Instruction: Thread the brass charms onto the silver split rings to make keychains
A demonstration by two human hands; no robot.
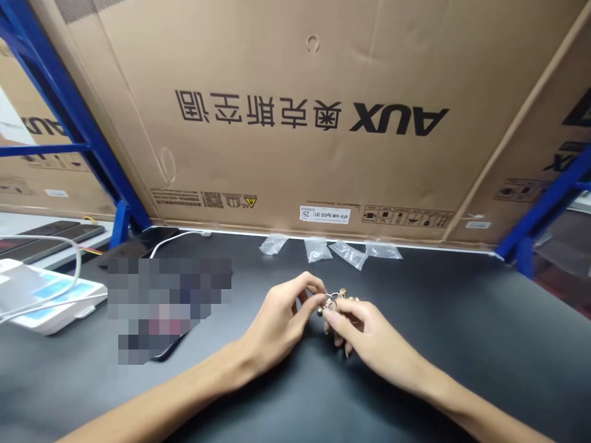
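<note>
Above the middle of the black tabletop (415, 307), my two hands meet at a metal ring with small gold-coloured charms (333, 299). My left hand (290, 314) pinches the ring's left side between thumb and fingertips. From the right, my right hand (360, 326) grips the ring and charms with thumb and index finger, its other fingers curled below. Fingers hide much of the piece, so I cannot make out the charms' exact shape. Farther back lie several small clear plastic bags (318, 250).
A large cardboard box (277, 166) stands behind the table between blue metal posts (87, 123). At left are a white box (50, 295) with a white cable (78, 258), and dark phone-like slabs (60, 240). A dark-edged device (168, 351) is mostly blurred out by pixelation.
</note>
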